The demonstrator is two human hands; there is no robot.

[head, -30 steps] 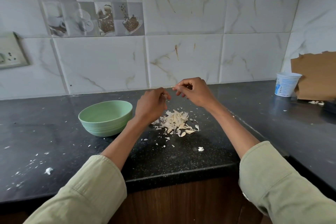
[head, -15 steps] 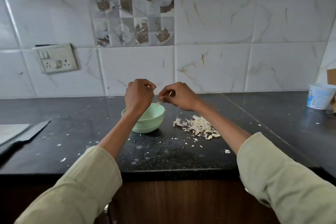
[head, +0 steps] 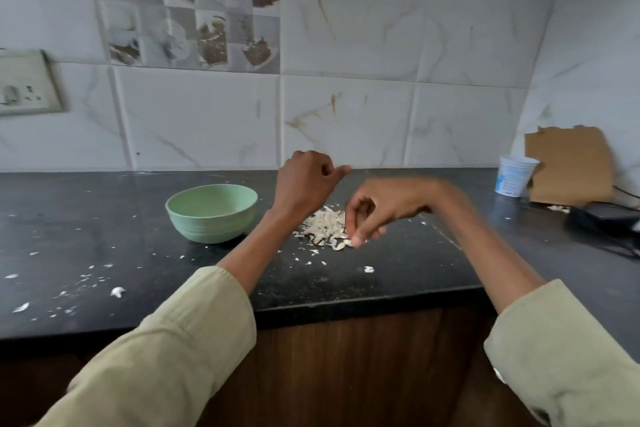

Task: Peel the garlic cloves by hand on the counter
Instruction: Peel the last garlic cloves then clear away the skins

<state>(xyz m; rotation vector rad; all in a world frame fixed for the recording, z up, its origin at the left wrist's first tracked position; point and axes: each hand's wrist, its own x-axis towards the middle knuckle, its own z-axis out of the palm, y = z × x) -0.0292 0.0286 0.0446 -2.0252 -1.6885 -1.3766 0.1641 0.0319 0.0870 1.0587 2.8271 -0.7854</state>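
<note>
A pile of pale garlic peels [head: 320, 227] lies on the black counter [head: 138, 253], right of a green bowl [head: 212, 213]. My right hand [head: 375, 208] reaches down to the pile's right edge, its motion-blurred fingertips pinched together on a pale piece of garlic peel [head: 353, 241]. My left hand [head: 304, 180] hovers above the pile, between the bowl and my right hand. I see it from the back, with fingers curled and thumb pointing right. Whatever is inside it is hidden. The bowl's inside shows no cloves from here.
Small peel scraps dot the counter [head: 117, 292], mostly front left. A white plastic cup [head: 512, 177], torn cardboard [head: 571, 166] and a black device [head: 602, 217] stand at the back right. A wall socket [head: 24, 87] is at the left. The counter's front edge runs below my forearms.
My left hand left the bowl and moved right. My right hand dropped from chest height down to the peel pile. The view also swung to the right.
</note>
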